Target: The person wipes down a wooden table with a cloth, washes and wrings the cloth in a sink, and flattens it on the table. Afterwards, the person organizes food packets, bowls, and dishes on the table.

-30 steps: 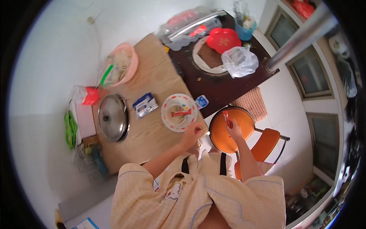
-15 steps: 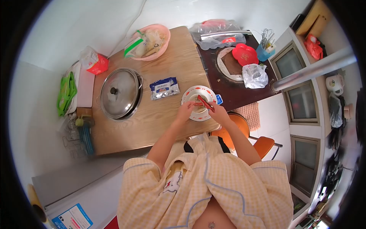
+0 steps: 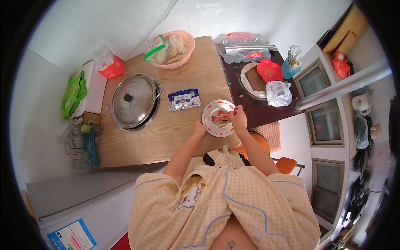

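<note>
A white plate with red marks on its rim [image 3: 216, 132] is near the front right corner of the wooden table. Red packets [image 3: 222, 116] lie in its middle. My left hand [image 3: 199, 128] is closed at the plate's left edge, its fingertips partly hidden. On the right edge, my right hand [image 3: 238, 121] has its fingers pressed together, with a bit of red at the fingertips. Behind and left of the plate lies a blue and white packet [image 3: 184, 100].
A lidded steel pan [image 3: 132, 101] sits left on the wooden table [image 3: 166, 139], with a pink basket [image 3: 187, 52] behind. On the dark surface [image 3: 254, 114] are a red flower-shaped dish [image 3: 270, 71] and a plastic bag [image 3: 278, 93]. An orange chair [image 3: 286, 165] stands at right.
Both hands came from in front of the table to the plate, then moved apart to its two sides. The red packet held over the plate by my right hand now appears among those in it.
</note>
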`<action>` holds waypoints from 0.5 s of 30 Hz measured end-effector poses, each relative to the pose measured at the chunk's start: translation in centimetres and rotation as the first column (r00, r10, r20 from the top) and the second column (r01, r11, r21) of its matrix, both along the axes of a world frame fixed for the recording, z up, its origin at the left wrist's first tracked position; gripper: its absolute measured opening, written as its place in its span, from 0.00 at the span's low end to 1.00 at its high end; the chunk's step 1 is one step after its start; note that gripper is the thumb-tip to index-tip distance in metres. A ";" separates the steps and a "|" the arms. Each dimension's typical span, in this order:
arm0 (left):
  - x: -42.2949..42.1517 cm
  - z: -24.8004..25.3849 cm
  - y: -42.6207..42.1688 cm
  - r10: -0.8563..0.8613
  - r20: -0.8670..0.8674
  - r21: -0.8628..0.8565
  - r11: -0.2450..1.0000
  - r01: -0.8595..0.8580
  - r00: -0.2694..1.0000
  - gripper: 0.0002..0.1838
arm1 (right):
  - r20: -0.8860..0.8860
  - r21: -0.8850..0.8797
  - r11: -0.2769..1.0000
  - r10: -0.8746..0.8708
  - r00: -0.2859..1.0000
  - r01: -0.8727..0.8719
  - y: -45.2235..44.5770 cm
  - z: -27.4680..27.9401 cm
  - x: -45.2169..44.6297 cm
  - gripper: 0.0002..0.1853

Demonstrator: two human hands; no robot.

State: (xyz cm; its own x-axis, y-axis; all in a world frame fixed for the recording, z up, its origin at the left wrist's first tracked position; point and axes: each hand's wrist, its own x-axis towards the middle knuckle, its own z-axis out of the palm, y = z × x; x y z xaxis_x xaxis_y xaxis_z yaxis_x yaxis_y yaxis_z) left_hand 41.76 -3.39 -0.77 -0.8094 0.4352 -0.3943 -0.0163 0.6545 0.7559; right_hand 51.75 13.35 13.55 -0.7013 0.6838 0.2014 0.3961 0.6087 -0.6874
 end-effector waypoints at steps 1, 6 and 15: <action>0.1 -0.5 0.3 0.000 -0.001 0.004 1.000 0.000 1.000 0.14 | -0.021 -0.194 0.980 0.046 0.999 -0.049 -0.3 1.7 0.6 0.11; 1.1 -0.5 1.1 0.228 0.193 0.016 0.972 -0.235 0.954 0.20 | 0.171 -0.587 0.797 -0.051 0.984 0.143 2.2 -1.3 0.2 0.09; 2.4 5.7 2.0 0.290 -0.240 0.099 0.957 -0.274 0.926 0.13 | 0.337 -0.107 0.980 0.196 0.921 -0.169 1.9 0.1 1.5 0.18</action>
